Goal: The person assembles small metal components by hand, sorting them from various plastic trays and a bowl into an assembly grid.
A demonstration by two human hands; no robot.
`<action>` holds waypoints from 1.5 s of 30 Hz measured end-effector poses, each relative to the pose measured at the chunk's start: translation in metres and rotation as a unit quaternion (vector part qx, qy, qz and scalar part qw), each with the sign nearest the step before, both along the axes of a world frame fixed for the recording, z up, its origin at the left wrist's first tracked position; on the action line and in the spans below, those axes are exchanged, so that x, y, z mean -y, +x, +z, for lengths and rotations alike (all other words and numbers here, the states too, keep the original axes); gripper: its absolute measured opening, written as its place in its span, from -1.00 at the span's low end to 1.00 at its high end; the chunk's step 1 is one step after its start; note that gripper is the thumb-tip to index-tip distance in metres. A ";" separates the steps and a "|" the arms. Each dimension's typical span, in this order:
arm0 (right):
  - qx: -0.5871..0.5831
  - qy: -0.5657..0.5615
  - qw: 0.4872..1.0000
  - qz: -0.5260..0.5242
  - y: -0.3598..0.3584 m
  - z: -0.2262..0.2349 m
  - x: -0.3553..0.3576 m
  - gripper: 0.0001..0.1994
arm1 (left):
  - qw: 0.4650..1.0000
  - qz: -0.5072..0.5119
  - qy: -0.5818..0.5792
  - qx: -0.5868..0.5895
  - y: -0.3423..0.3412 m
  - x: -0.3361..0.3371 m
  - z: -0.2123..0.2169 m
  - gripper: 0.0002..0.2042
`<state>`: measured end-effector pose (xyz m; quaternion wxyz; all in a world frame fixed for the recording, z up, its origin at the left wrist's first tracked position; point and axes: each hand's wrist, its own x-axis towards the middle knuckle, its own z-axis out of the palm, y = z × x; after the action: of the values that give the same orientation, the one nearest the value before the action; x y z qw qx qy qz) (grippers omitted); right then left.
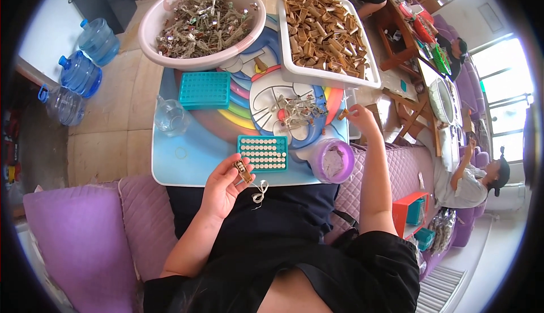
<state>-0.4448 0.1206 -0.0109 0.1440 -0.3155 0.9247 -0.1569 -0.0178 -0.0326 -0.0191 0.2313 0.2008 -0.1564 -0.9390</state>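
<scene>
My left hand (221, 192) is closed on a brown plastic casing (242, 172) with small whitish parts inside, and a looped pale cord (259, 194) hangs from it. To the right, my right hand (361, 119) pinches a small brown shell piece (343, 114) beside a loose pile of corded parts (298, 111). A teal tray (262, 169) with rows of small white round pieces stands just right of my left hand. Between my arms, near the table's front edge, is a purple tub (350, 164) with whitish contents.
A pink basin (148, 41) of corded parts and a white bin (371, 75) of brown shells are at the table's far side. An empty-looking teal tray (205, 90) and a clear jug (170, 118) stand left. Water bottles (81, 74) line the floor; people sit at right.
</scene>
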 end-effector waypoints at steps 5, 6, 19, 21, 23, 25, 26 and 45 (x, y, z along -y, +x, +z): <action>-0.003 -0.039 0.999 0.005 0.020 -0.008 0.017 -0.64 | 1.000 -0.007 0.003 0.015 0.002 -0.002 -0.002 -0.70; 0.019 -0.052 0.998 0.009 0.025 -0.009 0.022 -0.63 | 1.000 -0.007 0.006 0.021 0.003 -0.002 -0.004 -0.70; 0.178 -0.303 0.929 0.114 0.147 0.095 0.034 -0.74 | 0.999 -0.028 -0.032 0.004 -0.018 -0.016 0.030 -0.70; 0.095 -0.312 0.925 0.194 0.206 0.105 0.038 -0.75 | 0.998 -0.046 -0.049 -0.005 -0.024 -0.023 0.038 -0.69; 0.043 -0.339 0.912 0.228 0.240 0.101 0.036 -0.72 | 0.997 -0.044 -0.055 -0.019 -0.030 -0.030 0.047 -0.69; 0.035 -0.394 0.897 0.199 0.265 0.089 0.036 -0.68 | 0.997 -0.037 -0.062 -0.014 -0.031 -0.035 0.056 -0.70; 0.034 -0.397 0.895 0.200 0.271 0.088 0.032 -0.68 | 0.997 -0.036 -0.065 -0.014 -0.030 -0.036 0.057 -0.70; 0.295 -0.377 0.874 0.079 0.280 0.069 -0.002 -0.74 | 0.988 -0.055 -0.134 0.045 -0.017 -0.051 0.058 -0.67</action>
<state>-0.1647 0.1228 0.0580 0.2915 -0.3567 0.6822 -0.5678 -0.0347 0.0181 0.0385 0.1971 0.2016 -0.3019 -0.9107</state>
